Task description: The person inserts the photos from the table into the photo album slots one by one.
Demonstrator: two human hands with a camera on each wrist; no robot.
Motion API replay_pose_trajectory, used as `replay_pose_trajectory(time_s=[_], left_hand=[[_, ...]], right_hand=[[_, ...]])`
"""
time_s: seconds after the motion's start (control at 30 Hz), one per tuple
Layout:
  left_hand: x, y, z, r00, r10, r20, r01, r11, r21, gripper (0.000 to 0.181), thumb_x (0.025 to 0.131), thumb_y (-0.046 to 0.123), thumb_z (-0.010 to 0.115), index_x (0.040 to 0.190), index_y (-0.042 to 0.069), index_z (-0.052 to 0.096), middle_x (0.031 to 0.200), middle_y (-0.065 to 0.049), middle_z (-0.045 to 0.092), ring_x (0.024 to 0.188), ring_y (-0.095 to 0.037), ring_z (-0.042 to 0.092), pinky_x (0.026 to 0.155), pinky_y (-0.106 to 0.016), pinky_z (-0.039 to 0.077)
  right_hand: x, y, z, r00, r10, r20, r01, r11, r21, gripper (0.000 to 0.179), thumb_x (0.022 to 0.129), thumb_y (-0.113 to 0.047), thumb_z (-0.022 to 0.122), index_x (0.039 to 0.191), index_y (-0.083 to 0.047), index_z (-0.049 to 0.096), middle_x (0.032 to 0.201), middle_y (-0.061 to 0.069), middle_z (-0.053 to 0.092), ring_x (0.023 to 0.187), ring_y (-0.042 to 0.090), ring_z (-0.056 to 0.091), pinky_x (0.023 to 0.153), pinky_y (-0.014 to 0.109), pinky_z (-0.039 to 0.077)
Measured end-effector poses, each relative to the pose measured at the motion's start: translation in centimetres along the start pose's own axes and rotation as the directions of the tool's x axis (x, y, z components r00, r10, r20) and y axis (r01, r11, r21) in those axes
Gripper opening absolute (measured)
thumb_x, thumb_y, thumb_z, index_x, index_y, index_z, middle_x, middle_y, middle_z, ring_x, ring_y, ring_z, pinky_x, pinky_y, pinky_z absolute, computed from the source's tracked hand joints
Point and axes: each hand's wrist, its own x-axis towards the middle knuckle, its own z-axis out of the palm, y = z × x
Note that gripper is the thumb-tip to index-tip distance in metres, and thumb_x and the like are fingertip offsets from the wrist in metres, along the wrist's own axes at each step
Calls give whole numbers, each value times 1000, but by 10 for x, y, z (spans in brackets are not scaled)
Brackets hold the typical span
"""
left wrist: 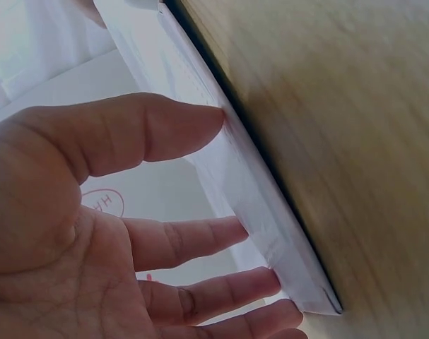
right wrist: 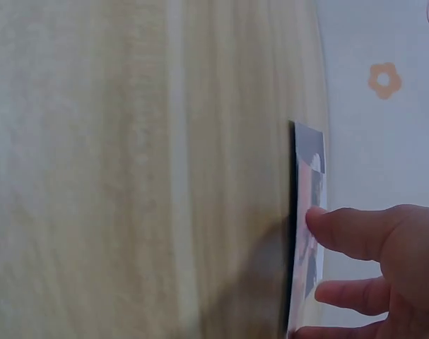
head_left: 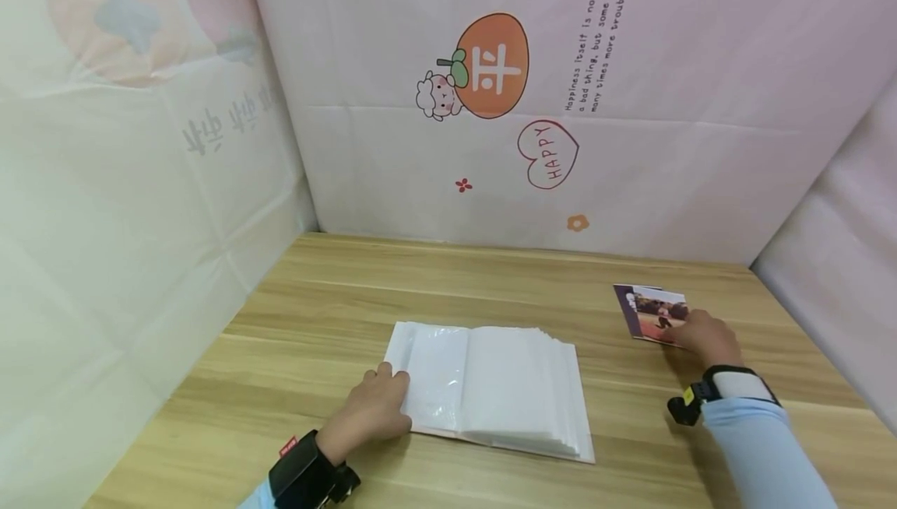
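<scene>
We rest the right hand (head_left: 709, 336), its fingers loosely spread, on the right side of overlapping prints (head_left: 657, 311) on the worktop (head_left: 420, 283); our left hand (head_left: 370, 408), fingers apart, touches the left edge of the open album (head_left: 515, 384).

Wooden table (head_left: 448, 283) — printed white cloth (head_left: 546, 96) behind

From my remote station I record a wood-grain tabletop (head_left: 455, 279), enclosed on three sides. The white back sheet (head_left: 371, 174) bears sideways print, including an orange fruit (head_left: 493, 65) and a red heart outline (head_left: 549, 155). I note fold creases, fainter print on the left sheet (head_left: 140, 221), a pale right sheet (head_left: 851, 252) and diffuse light.
</scene>
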Motion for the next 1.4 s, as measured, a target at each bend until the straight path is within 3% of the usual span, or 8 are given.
replay_pose_trajectory(time_s=[0.13, 0.3, 0.67, 0.9, 1.03, 1.27, 1.4], left_hand=[[1, 0, 0, 1000, -4, -6, 4, 1000, 6, 33, 65, 12, 71, 92, -1, 58, 85, -10, 41, 74, -25, 38, 55, -35, 35], [1, -1, 2, 1000, -4, -3, 4, 1000, 8, 33, 66, 12, 71, 93, -1, 58, 85, -10, 41, 74, -25, 38, 55, -34, 34], [2, -1, 3, 1000, -7, -5, 7, 1000, -9, 33, 66, 11, 71, 94, -2, 58, 86, -10, 40, 75, -25, 37, 56, -34, 33], [1, -2, 4, 1000, -1, -11, 1, 1000, -21, 31, 65, 10, 70, 92, -1, 58, 85, -10, 40, 75, -26, 36, 55, -34, 33], [0, -2, 4, 1000, -3, -10, 2, 1000, -22, 30, 66, 10, 70, 91, -1, 58, 86, -10, 40, 75, -26, 36, 55, -35, 33], [0, -2, 4, 1000, 2, -14, -2, 1000, -21, 30, 66, 10, 70, 91, -1, 58, 85, -10, 40, 75, -26, 36, 54, -35, 33], [0, -2, 4, 999, 17, -27, -17, 1000, -26, 29, 66, 9, 70, 90, -1, 58, 84, -10, 39, 74, -26, 36, 53, -34, 32]], right_hand=[[-1, -5, 6, 998, 43, -46, -46, 997, -61, 71, 84, -42, 60, 108, 24, 46, 99, 40, 50, 81, 44, 50, 68, 47, 40], [-3, -11, 11, 993, 78, -88, -85, 994, -68, 62, 85, -37, 60, 104, 22, 50, 87, 32, 52, 74, 37, 47, 62, 42, 37], [-3, -9, 11, 991, 75, -115, -79, 996, -34, 62, 79, -33, 68, 102, 21, 49, 90, 33, 53, 76, 39, 48, 65, 44, 36], [-3, -9, 16, 976, 134, -169, -117, 988, 104, 75, 73, -27, 74, 112, 23, 33, 96, 40, 34, 86, 48, 29, 67, 49, 31], [0, -9, 17, 971, 166, -170, -142, 979, 148, 74, 75, -24, 72, 114, 23, 30, 97, 40, 31, 88, 50, 27, 70, 51, 31], [1, -4, 13, 979, 108, -171, -74, 979, 190, 74, 80, -21, 66, 125, 25, 29, 117, 45, 33, 106, 55, 33, 90, 58, 29], [0, 0, 14, 978, 104, -183, -45, 952, 301, 69, 82, -14, 60, 129, 24, 26, 126, 43, 29, 112, 53, 31, 93, 58, 29]])
